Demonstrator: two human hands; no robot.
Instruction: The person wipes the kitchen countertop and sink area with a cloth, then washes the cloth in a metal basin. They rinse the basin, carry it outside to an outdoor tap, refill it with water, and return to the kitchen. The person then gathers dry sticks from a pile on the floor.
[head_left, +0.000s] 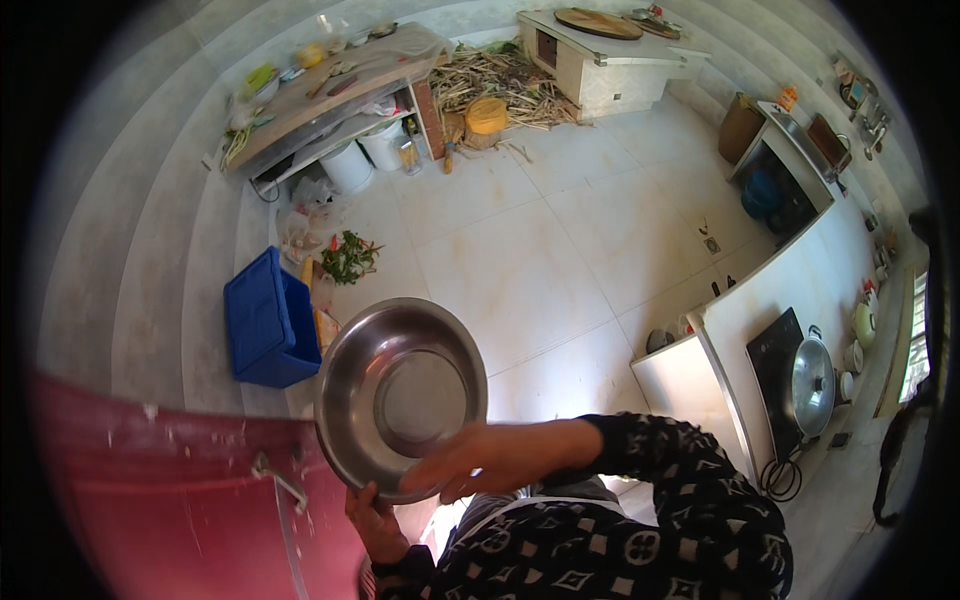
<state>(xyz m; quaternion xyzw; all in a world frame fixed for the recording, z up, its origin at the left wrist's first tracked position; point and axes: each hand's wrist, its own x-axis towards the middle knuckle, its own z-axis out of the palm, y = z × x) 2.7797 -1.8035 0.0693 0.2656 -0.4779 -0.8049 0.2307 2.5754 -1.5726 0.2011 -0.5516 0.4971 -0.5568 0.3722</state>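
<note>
A round stainless steel basin is held up in front of me, its inside facing up and bare metal showing at the bottom. My left hand grips its near rim, with the thumb over the edge and the other fingers partly hidden. Across the near right side of the rim reaches my right hand, slightly blurred, fingers stretched out and nothing seen in them. Whether its fingertips touch the metal, I cannot tell.
A red door with a metal handle stands close on the left, beside a blue plastic bin. Green leaves and red peppers lie on the tiled floor. To the right, a counter carries a lidded pan on a black cooktop.
</note>
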